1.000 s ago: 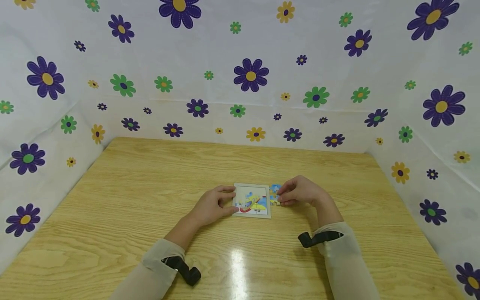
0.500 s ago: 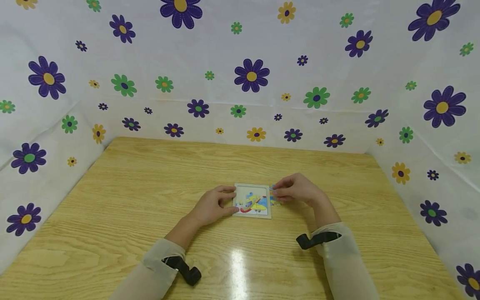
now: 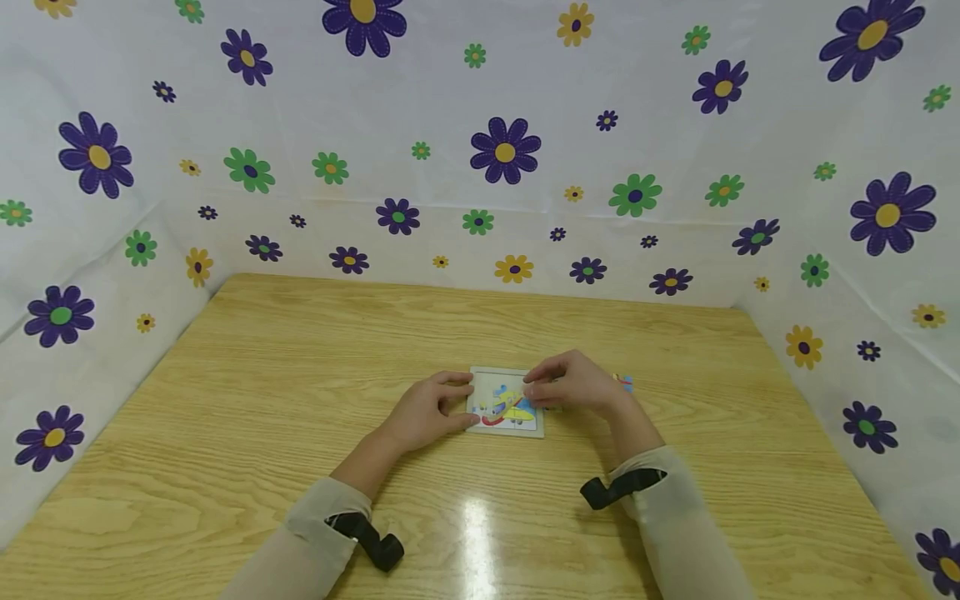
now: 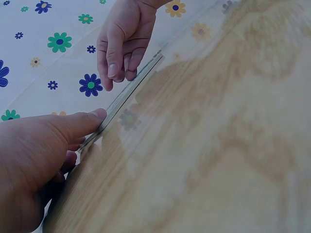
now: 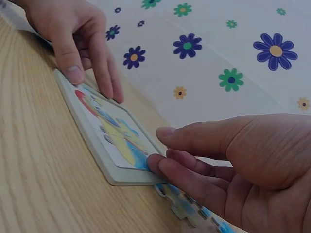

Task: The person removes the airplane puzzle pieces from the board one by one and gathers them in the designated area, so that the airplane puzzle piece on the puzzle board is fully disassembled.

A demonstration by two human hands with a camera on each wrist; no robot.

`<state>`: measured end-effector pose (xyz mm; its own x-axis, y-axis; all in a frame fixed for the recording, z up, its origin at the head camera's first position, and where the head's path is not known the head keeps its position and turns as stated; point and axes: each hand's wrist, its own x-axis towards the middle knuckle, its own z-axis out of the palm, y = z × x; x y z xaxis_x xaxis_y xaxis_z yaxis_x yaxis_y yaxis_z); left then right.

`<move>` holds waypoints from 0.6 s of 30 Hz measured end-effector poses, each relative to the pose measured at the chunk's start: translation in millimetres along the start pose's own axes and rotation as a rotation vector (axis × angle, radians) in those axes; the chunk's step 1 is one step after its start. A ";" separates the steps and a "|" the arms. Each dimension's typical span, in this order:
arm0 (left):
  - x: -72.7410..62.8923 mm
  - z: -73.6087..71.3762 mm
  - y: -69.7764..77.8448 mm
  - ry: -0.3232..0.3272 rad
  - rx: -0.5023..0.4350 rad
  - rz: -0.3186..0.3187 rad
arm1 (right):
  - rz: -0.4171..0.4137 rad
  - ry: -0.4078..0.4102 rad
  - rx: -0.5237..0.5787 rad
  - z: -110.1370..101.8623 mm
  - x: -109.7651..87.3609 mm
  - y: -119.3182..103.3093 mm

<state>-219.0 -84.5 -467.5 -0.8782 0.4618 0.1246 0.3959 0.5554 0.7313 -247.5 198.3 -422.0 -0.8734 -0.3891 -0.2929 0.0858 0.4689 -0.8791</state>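
Left hand (image 3: 417, 415): 1 of 2, fingers spread, not clamped, resting at the left edge of 1 puzzle frame (image 5: 133, 176). I've got that frame flat on 1 table (image 3: 337, 325), 1 partly filled plane picture (image 5: 116, 141) inside. Right hand (image 3: 577, 383): over the frame's right side, fingers bent, slight gap at the tips, nothing visible in them. Loose pieces (image 5: 179, 201) just right of the frame; can't count them, hand's in the way.
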 end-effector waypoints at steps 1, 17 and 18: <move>0.0 0.0 -0.2 0.002 0.003 0.000 | -0.008 -0.008 -0.005 2.2 0.4 -0.9; 0.6 -1.1 0.4 0.000 0.005 0.012 | -0.107 -0.061 -0.028 25.6 8.3 -4.3; 0.4 -1.2 0.7 -0.001 0.000 0.012 | -0.113 -0.064 -0.042 26.5 8.6 -4.3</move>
<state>-219.4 -84.8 -466.2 -0.8734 0.4687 0.1325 0.4059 0.5499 0.7299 -242.7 171.9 -430.7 -0.8442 -0.4899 -0.2177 -0.0322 0.4515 -0.8917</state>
